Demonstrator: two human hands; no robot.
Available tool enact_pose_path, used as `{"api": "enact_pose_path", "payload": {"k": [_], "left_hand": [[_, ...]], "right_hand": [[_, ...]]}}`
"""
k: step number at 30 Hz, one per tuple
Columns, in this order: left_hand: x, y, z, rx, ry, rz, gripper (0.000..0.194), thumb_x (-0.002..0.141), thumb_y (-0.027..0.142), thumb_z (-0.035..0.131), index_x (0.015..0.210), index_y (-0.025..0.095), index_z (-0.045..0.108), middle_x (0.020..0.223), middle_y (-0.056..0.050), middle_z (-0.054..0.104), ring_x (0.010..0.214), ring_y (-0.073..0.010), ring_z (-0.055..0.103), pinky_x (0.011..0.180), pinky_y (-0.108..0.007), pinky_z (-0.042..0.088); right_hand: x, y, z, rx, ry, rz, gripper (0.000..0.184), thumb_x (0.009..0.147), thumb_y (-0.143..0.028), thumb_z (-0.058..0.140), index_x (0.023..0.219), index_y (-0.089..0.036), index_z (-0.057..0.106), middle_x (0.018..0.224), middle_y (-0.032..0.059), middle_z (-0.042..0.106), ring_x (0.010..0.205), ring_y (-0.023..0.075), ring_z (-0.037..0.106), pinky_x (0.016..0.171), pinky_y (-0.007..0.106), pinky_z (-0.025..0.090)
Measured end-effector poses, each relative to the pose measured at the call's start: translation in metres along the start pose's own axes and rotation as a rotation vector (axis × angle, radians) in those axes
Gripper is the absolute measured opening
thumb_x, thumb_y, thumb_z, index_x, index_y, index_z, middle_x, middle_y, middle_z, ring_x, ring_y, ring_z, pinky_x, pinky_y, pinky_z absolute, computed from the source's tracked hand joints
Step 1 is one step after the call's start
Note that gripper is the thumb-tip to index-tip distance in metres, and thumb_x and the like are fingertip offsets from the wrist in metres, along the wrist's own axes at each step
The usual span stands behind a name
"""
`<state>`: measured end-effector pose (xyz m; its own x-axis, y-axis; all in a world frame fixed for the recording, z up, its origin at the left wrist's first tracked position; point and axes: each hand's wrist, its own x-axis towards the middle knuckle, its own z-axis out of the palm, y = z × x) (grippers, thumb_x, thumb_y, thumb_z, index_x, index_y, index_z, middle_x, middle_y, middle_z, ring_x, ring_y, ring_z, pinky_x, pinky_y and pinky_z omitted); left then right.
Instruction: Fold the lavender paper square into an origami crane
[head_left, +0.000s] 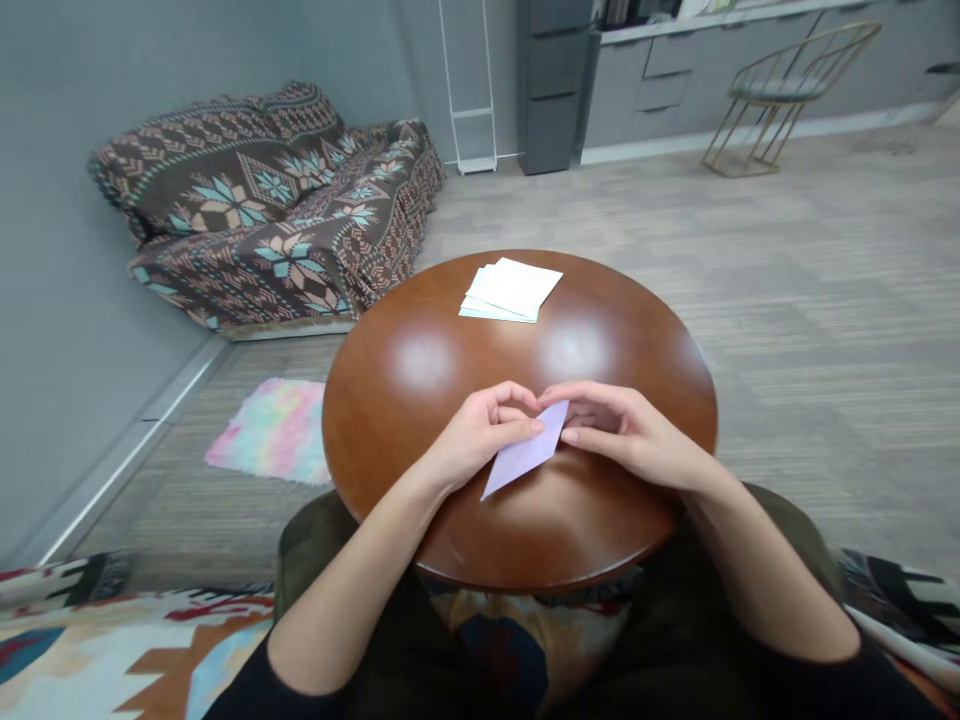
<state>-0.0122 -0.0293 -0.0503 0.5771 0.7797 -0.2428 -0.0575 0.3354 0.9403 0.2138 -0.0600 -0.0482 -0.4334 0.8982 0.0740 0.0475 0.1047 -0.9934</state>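
A small folded piece of light purple paper [523,457] is held at a slant just above the near part of the round brown table [397,430]. My left hand [480,432] grips it, thumb lying on the upper face and fingers curled behind. Close by on the right, my right hand [626,425] curves around the paper's upper right corner. Its thumb and index finger are apart, with the fingertips at the paper's edge; whether they press on it I cannot tell. Toward the far side of the table lies a loose stack of pale paper sheets [517,287], slightly fanned out.
A sofa with a patterned cover [262,200] stands at the back left. Beside the table, a fluffy pastel rug [270,430] lies on the floor. Grey cabinets [664,80] and a gold-framed chair [784,90] are at the back right. My legs are under the table edge.
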Motion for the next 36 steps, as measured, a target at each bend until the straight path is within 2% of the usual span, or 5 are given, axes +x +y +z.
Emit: {"api": "enact_pose_path", "payload": {"k": [5,12,15,22,36], "left_hand": [[0.002,0.004,0.0,-0.164,0.068,0.0,0.053,0.077,0.054,0.082,0.109,0.021,0.057,0.085,-0.008,0.076,0.066,-0.0175,0.071,0.057,-0.022,0.049],[0.001,0.005,0.009,-0.223,0.169,0.206,0.084,0.084,0.048,0.077,0.152,0.037,0.029,0.119,-0.011,0.071,0.093,-0.0243,0.077,0.091,-0.041,0.059],[0.001,-0.001,0.015,-0.04,0.175,0.339,0.09,0.075,0.026,0.087,0.151,0.037,0.038,0.121,-0.007,0.07,0.094,-0.0217,0.076,0.093,-0.037,0.058],[0.004,-0.003,0.009,0.207,0.408,0.494,0.007,0.081,0.023,0.079,0.087,0.019,0.079,0.09,-0.006,0.077,0.086,-0.019,0.073,0.084,-0.028,0.056],[0.007,-0.007,0.013,0.08,0.373,0.469,0.018,0.077,0.03,0.084,0.082,0.018,0.072,0.082,-0.004,0.075,0.078,-0.019,0.074,0.083,-0.033,0.06]], "right_hand": [[0.002,0.004,-0.003,0.001,0.109,0.011,0.016,0.084,-0.035,0.079,0.091,-0.02,0.079,0.083,0.0049,0.076,0.073,0.0197,0.07,0.072,0.033,0.057],[0.009,0.01,0.001,-0.089,0.669,-0.275,0.01,0.084,-0.029,0.079,0.091,-0.023,0.081,0.088,0.0053,0.078,0.08,0.0227,0.072,0.078,0.037,0.057],[0.009,0.01,0.007,-0.192,0.656,-0.31,0.007,0.087,-0.027,0.075,0.091,-0.024,0.081,0.092,0.0059,0.079,0.084,0.0232,0.072,0.078,0.038,0.057],[0.008,0.009,0.016,-0.156,0.434,-0.231,0.008,0.086,-0.03,0.076,0.092,-0.024,0.078,0.094,0.0046,0.079,0.085,0.0226,0.074,0.079,0.036,0.059],[0.01,0.014,0.018,0.039,0.473,-0.143,0.016,0.08,-0.035,0.083,0.081,-0.021,0.074,0.091,0.0065,0.08,0.084,0.0232,0.076,0.08,0.036,0.061]]}}
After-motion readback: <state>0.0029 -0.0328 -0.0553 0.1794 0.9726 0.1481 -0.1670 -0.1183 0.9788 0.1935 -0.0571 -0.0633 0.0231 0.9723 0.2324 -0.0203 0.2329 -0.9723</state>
